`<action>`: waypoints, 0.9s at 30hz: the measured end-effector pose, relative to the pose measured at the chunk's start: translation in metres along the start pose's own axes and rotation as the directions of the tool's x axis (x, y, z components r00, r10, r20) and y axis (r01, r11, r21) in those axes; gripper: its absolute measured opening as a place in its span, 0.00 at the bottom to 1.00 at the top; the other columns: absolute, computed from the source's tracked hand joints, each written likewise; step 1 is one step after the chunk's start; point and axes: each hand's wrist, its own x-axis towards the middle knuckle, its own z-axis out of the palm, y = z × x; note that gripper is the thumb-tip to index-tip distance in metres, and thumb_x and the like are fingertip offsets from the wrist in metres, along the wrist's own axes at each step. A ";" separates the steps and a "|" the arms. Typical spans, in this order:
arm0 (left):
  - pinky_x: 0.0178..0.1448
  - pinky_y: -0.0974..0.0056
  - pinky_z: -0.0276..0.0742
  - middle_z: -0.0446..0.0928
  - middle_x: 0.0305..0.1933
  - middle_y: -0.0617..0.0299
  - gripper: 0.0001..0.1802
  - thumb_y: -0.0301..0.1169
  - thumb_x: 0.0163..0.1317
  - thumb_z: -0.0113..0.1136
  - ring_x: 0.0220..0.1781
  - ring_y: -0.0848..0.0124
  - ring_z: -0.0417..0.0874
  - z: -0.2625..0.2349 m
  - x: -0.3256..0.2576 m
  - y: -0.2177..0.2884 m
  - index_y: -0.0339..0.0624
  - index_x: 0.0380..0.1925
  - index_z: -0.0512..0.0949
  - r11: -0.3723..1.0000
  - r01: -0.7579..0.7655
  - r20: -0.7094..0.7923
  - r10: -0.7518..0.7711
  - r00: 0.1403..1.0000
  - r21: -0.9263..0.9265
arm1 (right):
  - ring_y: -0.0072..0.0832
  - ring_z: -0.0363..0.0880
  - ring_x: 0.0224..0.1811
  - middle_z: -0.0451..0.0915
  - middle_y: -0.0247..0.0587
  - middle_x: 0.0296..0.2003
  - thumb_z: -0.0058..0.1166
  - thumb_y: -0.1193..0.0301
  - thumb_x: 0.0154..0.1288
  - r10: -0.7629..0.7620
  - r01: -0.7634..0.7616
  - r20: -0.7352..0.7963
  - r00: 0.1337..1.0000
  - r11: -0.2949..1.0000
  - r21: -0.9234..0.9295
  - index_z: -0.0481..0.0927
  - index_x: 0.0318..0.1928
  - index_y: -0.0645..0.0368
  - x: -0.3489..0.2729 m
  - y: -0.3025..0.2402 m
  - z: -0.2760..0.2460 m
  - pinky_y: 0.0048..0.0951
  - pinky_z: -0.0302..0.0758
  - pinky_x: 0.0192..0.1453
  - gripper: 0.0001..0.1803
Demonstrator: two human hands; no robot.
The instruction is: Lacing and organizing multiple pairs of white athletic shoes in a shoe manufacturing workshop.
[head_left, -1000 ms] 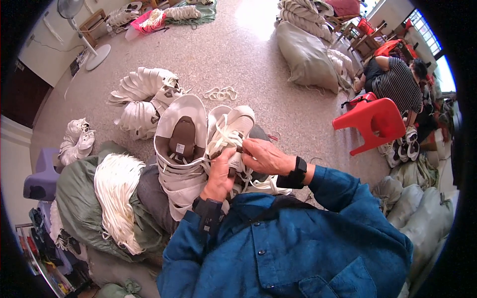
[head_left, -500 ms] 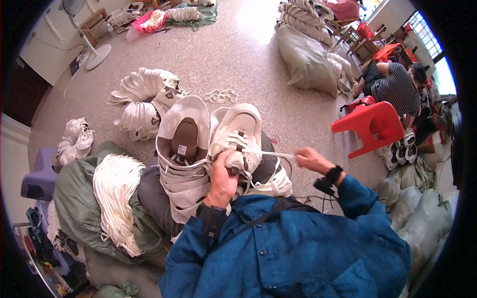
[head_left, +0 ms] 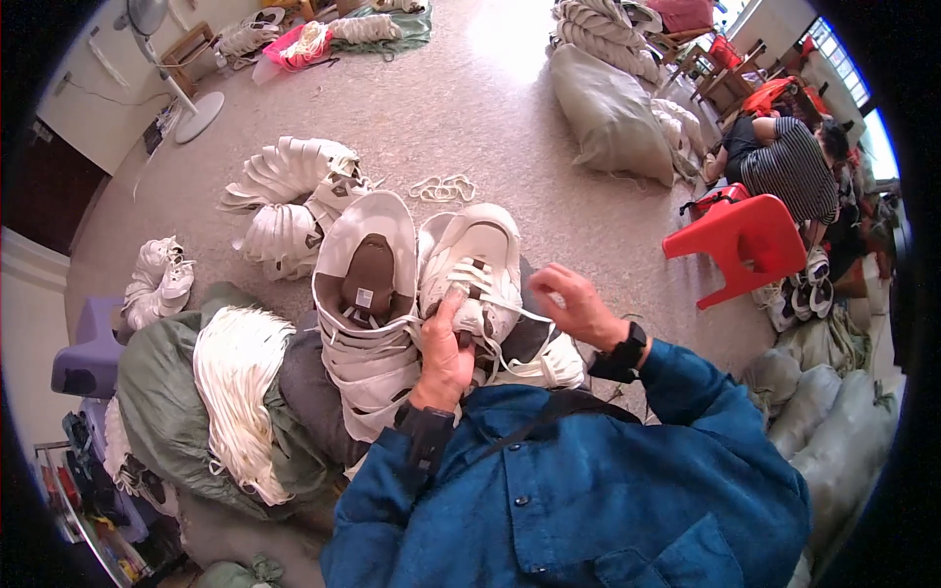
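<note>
My left hand (head_left: 446, 365) grips a cream-white shoe upper (head_left: 477, 245) at its near end, thumb on top by the lacing. White shoelace (head_left: 480, 278) crosses the upper's front, with a loose length running off to the right. Just right of the upper, my right hand (head_left: 580, 309) is raised with its fingers loosely bent; the lace passes below the fingertips and seems free of them. Left of that upper, a nested stack of similar uppers (head_left: 368, 367) leans toward me, the top one showing a brown lining (head_left: 370, 265). More white lace (head_left: 544, 367) lies bunched under my right wrist.
A bundle of white laces (head_left: 238, 382) rests on a green sack (head_left: 157, 392) at left. More uppers (head_left: 284, 235) and loose laces (head_left: 441, 187) lie on the floor ahead. To the right are a red stool (head_left: 740, 245), a seated person (head_left: 789, 167) and filled sacks (head_left: 833, 431).
My right hand has come in leftward toward the shoe upper. The lace it held stretched out to the right is now slack and droops. My left hand keeps its hold.
</note>
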 end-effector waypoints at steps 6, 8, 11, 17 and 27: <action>0.56 0.58 0.76 0.80 0.50 0.63 0.17 0.39 0.66 0.57 0.51 0.67 0.80 -0.013 0.005 -0.002 0.47 0.52 0.77 0.991 0.073 0.112 -0.061 0.992 -0.109 | 0.46 0.79 0.35 0.76 0.48 0.33 0.56 0.73 0.62 -0.109 0.110 0.060 0.992 0.994 -0.013 0.76 0.38 0.61 0.047 -0.045 0.034 0.41 0.76 0.39 0.06; 0.58 0.57 0.74 0.79 0.52 0.63 0.18 0.39 0.68 0.54 0.54 0.67 0.79 -0.015 0.006 -0.004 0.47 0.54 0.75 0.996 0.047 0.114 -0.039 0.993 -0.075 | 0.48 0.79 0.36 0.75 0.48 0.33 0.56 0.69 0.62 -0.119 0.123 0.074 0.990 0.991 -0.056 0.75 0.38 0.61 0.056 -0.044 0.044 0.44 0.76 0.38 0.09; 0.62 0.57 0.71 0.77 0.54 0.62 0.18 0.41 0.71 0.50 0.56 0.67 0.77 -0.023 0.003 -0.018 0.47 0.56 0.74 0.898 -0.315 0.210 0.258 0.943 0.308 | 0.38 0.79 0.31 0.77 0.45 0.27 0.56 0.71 0.63 -0.116 0.132 0.132 0.984 0.983 -0.124 0.78 0.35 0.62 0.069 -0.036 0.051 0.36 0.75 0.35 0.06; 0.56 0.61 0.76 0.78 0.52 0.61 0.18 0.36 0.71 0.51 0.52 0.70 0.79 -0.026 -0.014 0.004 0.41 0.56 0.73 0.918 -0.159 0.205 0.087 0.975 0.363 | 0.29 0.76 0.30 0.78 0.44 0.29 0.55 0.71 0.66 0.097 -0.090 -0.069 0.993 0.992 0.092 0.80 0.37 0.64 0.079 -0.035 0.028 0.30 0.73 0.35 0.08; 0.55 0.54 0.71 0.74 0.49 0.52 0.14 0.28 0.54 0.62 0.52 0.57 0.75 0.010 -0.021 0.076 0.43 0.42 0.82 -0.467 -0.672 0.817 0.280 0.504 0.574 | 0.33 0.79 0.38 0.75 0.44 0.38 0.57 0.71 0.62 0.164 -0.161 -0.014 0.986 0.979 0.123 0.78 0.39 0.60 0.020 -0.025 0.039 0.32 0.77 0.41 0.07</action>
